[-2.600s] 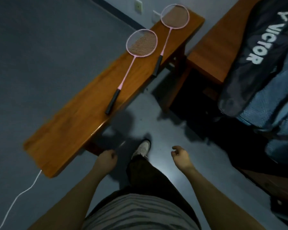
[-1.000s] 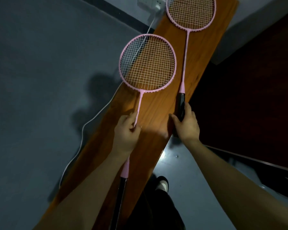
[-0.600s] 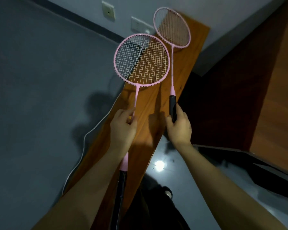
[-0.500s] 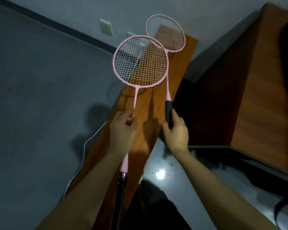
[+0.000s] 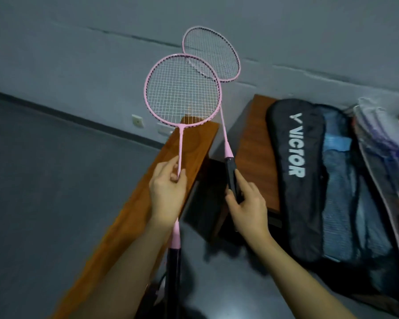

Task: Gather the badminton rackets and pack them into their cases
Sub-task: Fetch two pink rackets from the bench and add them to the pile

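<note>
Both rackets lifted clear of the bench; gathering step done, packing not begun.

Left hand (image 5: 168, 192) pinches the shaft of the near racket (image 5: 182, 89); right hand (image 5: 247, 207) is curled round the black grip of the far racket (image 5: 211, 54). A second ago both lay on the bench (image 5: 194, 143). The heads now overlap in the air, and the black Victor case (image 5: 302, 180) has come into view to the right, apparently closed.

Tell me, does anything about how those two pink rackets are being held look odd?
Slightly. The left hand pinches its racket halfway up the thin shaft, not the black grip, while the right hand holds the other racket by its grip. Nothing looks damaged.
</note>
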A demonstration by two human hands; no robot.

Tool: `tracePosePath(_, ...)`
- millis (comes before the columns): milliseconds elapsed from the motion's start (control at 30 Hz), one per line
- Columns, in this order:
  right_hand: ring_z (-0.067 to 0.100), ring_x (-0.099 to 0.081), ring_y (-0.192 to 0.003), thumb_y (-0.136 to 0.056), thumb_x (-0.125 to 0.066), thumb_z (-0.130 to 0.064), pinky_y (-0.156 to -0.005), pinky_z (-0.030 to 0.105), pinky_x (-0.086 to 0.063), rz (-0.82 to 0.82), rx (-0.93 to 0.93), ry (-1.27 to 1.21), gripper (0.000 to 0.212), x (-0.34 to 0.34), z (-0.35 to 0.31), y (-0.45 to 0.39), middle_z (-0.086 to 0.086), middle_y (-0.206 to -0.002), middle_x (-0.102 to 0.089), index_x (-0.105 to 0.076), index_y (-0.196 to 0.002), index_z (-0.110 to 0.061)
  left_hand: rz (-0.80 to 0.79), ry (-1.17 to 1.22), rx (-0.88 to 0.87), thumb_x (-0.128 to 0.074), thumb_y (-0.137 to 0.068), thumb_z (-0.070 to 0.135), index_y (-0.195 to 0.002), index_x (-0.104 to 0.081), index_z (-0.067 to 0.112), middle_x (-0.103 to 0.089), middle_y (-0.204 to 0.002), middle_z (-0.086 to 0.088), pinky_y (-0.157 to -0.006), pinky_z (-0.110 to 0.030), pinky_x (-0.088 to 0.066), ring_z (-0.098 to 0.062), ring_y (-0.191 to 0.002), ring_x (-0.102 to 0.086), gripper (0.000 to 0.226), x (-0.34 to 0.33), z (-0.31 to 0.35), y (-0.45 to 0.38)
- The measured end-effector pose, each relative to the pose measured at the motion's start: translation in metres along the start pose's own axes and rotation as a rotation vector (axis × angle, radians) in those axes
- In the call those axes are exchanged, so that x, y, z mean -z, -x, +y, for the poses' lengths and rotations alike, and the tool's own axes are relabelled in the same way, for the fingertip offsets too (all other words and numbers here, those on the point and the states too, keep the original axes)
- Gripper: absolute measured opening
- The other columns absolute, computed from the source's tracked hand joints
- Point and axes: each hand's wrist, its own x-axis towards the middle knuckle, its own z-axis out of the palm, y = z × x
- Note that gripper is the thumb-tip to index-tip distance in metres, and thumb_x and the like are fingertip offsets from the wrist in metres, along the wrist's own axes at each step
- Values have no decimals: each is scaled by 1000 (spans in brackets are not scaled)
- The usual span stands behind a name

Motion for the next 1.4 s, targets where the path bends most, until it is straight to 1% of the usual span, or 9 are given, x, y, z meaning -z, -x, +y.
tracePosePath(100, 22, -57, -77, -84, -62, -17, -71, 43, -49, 55, 56, 47, 58, 57, 13, 18, 2, -89, -56, -42, -138, -26, -9, 55, -36, -64, -82, 6, -113, -65, 13, -54, -88, 10, -69, -14, -47, -10, -66, -54, 32, -19, 52, 31)
tracePosePath(367, 19, -50, -64, -78, -45, -42, -63, 33, -42, 187, 75, 162, 62, 164, 69, 47, -9, -78, -43, -40, -138, -27, -123, 166, -126, -64, -82, 3, -115, -63, 12, -57, -97, 4, -67, -20, -50, -3, -65, -52, 34, -90, 124, 84)
tracePosePath(567, 19, -52, -70, -83, -52, -32, -66, 43, -48, 244, -30, 155, 60, 213, 124, 29, -5, -85, -52, -37, -141, -27, -217, 218, -135, -64, -83, 5, -115, -63, 13, -58, -97, 7, -72, -26, -53, -11, -74, -56, 33, -165, 152, 92)
tracePosePath(833, 16, -52, -73, -85, -56, -23, -69, 41, -46, 267, -127, 294, 58, 282, 196, -29, -6, -85, -53, -38, -140, -23, -306, 328, -125, -65, -80, -1, -109, -66, 6, -57, -92, -1, -70, -36, -53, -11, -66, -52, 30, -300, 177, 76)
tracePosePath(933, 5, -46, -66, -83, -57, -23, -66, 35, -43, 270, -158, 328, 55, 302, 215, -39, -9, -80, -55, -44, -137, -22, -349, 326, -113, -64, -81, -1, -110, -65, 5, -55, -92, -1, -67, -28, -50, -5, -64, -50, 30, -334, 188, 71)
tracePosePath(1033, 9, -48, -62, -80, -58, -26, -62, 32, -41, 256, -178, 354, 53, 320, 235, -42, -7, -74, -55, -52, -132, -19, -401, 309, -99, -63, -83, 2, -113, -64, 6, -55, -94, -1, -66, -18, -46, 1, -65, -50, 30, -364, 197, 77)
tracePosePath(1167, 7, -50, -64, -79, -57, -30, -67, 28, -42, 272, -195, 323, 49, 342, 258, -43, -7, -75, -59, -56, -128, -22, -472, 316, -34, -61, -84, 3, -116, -62, 7, -54, -96, 0, -69, -23, -48, -5, -64, -49, 32, -400, 211, 93)
tracePosePath(1267, 4, -49, -69, -79, -57, -30, -70, 10, -30, 268, -169, 366, 47, 360, 281, -41, -5, -78, -63, -58, -125, -22, -529, 294, -50, -58, -85, 0, -121, -58, 5, -51, -97, -1, -65, -12, -41, -3, -62, -46, 37, -424, 224, 109)
tracePosePath(1400, -6, -49, -74, -77, -62, -28, -71, 10, -29, 252, -198, 324, 47, 390, 313, -32, -15, -78, -58, -59, -124, -23, -589, 261, -79, -54, -85, -3, -126, -53, 4, -47, -101, -2, -67, -5, -36, -3, -66, -46, 42, -455, 239, 137)
